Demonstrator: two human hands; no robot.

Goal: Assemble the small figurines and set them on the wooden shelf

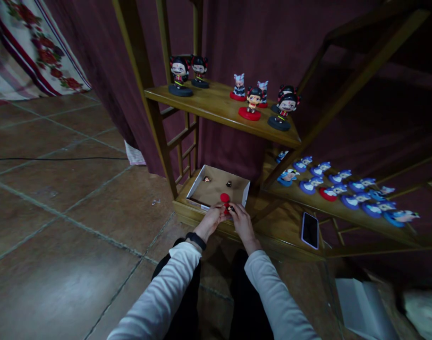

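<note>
My left hand (213,220) and my right hand (241,221) meet at the front edge of a shallow cardboard box (216,192). Between their closed fingers is a small figurine (230,208) with a black-haired head and red below it. My left fingers pinch the red part, and my right fingers grip near the head; the fingers hide much of it. Just beyond my fingertips lies a round red base (224,197) in the box. Farther back in the box are a small figurine head (207,179) and another small dark figurine part (229,184), lying apart.
The box sits on the lowest wooden shelf (272,222). Above it, an upper shelf (216,101) carries several figurines on round bases. More blue-and-white figurines (332,190) stand in rows on the right shelf. A phone (309,230) lies at the lower right. Slanting wooden posts frame the shelves.
</note>
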